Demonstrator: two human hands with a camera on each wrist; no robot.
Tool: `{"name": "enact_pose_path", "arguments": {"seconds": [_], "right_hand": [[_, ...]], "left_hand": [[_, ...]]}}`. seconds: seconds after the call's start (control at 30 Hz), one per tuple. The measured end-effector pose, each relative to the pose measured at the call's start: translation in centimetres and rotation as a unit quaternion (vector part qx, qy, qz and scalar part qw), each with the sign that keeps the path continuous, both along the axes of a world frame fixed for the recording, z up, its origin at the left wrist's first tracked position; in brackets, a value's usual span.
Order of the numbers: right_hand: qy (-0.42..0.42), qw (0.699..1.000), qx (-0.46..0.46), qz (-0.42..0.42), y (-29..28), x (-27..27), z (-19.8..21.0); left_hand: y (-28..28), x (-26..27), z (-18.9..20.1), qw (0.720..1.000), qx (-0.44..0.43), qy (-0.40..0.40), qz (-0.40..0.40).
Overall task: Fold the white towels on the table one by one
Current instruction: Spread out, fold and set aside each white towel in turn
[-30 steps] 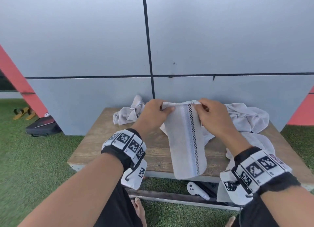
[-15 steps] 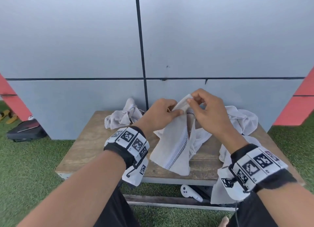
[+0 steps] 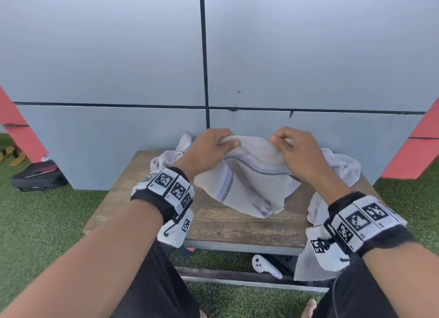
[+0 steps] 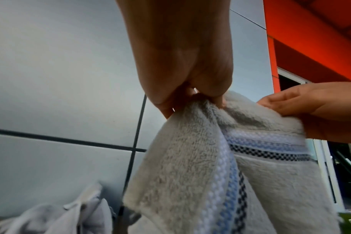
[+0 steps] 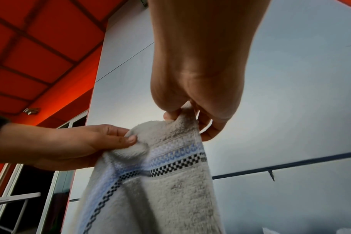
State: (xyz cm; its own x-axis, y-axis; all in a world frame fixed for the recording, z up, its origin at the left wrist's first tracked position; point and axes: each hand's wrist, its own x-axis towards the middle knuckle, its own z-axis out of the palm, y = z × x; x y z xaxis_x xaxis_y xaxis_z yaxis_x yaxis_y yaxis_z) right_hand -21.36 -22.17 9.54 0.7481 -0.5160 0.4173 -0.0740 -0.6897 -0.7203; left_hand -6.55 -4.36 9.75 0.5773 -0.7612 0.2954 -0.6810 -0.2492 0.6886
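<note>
You have the white towel (image 3: 249,182) lifted above the wooden bench (image 3: 228,222), its lower part hanging down toward the boards; whether it touches them you cannot tell. Your left hand (image 3: 209,149) pinches the top edge at one end, fingers curled round a bunched fold, and your right hand (image 3: 297,151) pinches the same edge at the other end, thumb against fingertips. Both grips are clamped on cloth, not resting.

Expect the terry to handle as light, soft and limp: it sags between your hands and will not keep a line unless you hold it taut. Judging from the slack, taking hold right at the corners, just above the checked border stripe (image 4: 270,154), would give you a straighter edge to fold along.

The head view shows what the wrist cameras miss: a crumpled towel (image 3: 166,158) at the far left of the bench, another heap of towels (image 3: 344,168) at the far right, and a white controller (image 3: 266,266) on the shelf below. The wrist views show the pinches close up, and the pale blue band beside the black checks.
</note>
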Motion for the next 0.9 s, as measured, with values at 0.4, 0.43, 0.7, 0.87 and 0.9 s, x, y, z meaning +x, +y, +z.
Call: {"name": "enact_pose_path", "arguments": {"seconds": [0.4, 0.43, 0.7, 0.87, 0.9], "right_hand": [[-0.074, 0.997, -0.028, 0.02, -0.5, -4.2, 5.2], [-0.064, 0.997, -0.032, 0.02, -0.6, -4.5, 5.0], [-0.005, 0.998, -0.031, -0.047, -2.2, -4.6, 2.0], [0.147, 0.988, -0.025, -0.036, -3.8, -3.7, -3.3], [0.175, 0.984, -0.018, -0.032, -4.0, -3.5, -4.5]], "left_hand": [[7.9, 2.6, 3.6, 0.985, -0.055, -0.113, 0.117], [8.2, 2.4, 3.8, 0.982, -0.081, -0.12, 0.117], [8.4, 2.6, 2.2, 0.983, -0.108, -0.049, 0.14], [8.0, 3.3, -2.2, 0.987, 0.072, 0.032, 0.14], [7.8, 3.5, -3.2, 0.984, 0.111, 0.037, 0.132]]}}
